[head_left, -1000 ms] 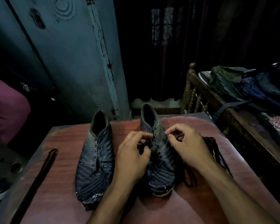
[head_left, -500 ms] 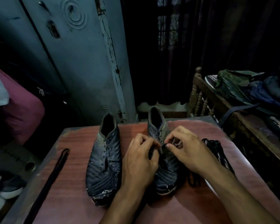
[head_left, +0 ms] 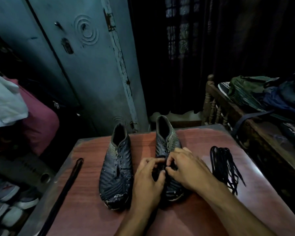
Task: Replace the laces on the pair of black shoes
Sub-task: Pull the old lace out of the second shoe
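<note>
A long black lace (head_left: 65, 191) lies stretched along the table's (head_left: 92, 210) left edge. 2 black shoes stand mid-table, the left shoe (head_left: 117, 171) unlaced. The left hand (head_left: 147, 178) and right hand (head_left: 186, 169) meet over the right shoe (head_left: 165, 142), fingers curled, pinching its lace. A loose lace bundle (head_left: 225, 166) lies near the right edge. No writing is readable.

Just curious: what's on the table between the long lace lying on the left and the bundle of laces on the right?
In the head view, both black shoes: the left shoe, unlaced, and the right shoe, with both hands on it.
</note>
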### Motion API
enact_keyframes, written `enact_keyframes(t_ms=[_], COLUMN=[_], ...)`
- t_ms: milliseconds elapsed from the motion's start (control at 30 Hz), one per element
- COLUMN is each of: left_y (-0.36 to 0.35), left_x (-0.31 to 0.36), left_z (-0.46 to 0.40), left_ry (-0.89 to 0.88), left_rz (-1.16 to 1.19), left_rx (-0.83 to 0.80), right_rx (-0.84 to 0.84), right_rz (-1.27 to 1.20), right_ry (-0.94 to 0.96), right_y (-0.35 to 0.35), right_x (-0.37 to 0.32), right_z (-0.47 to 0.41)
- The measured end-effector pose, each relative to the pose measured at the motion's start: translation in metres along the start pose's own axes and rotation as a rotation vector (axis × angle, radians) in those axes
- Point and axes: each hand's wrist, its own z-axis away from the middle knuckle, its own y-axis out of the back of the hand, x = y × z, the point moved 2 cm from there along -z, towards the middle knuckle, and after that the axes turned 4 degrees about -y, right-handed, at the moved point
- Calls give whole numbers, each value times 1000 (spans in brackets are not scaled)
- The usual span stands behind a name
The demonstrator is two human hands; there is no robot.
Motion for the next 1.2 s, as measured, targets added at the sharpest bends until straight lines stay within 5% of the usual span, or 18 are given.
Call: enact_keyframes(t_ms=[467, 767, 967, 1200], left_y=[1, -3, -3, -3], left_x=[-4, 11, 10, 10], left_z=[-3, -24, -20, -20], left_ry=[5, -3, -104, -116], left_rz=[51, -311, -333, -331], left_rx=[47, 3, 76, 85], right_rx=[114, 137, 105, 272], right_rz=[-153, -294, -287, -280], right_ry=[130, 146, 148, 148], right_y=[-3, 2, 0, -10], right_x=[4, 11, 18, 14], right_z=[-2, -6, -10, -11])
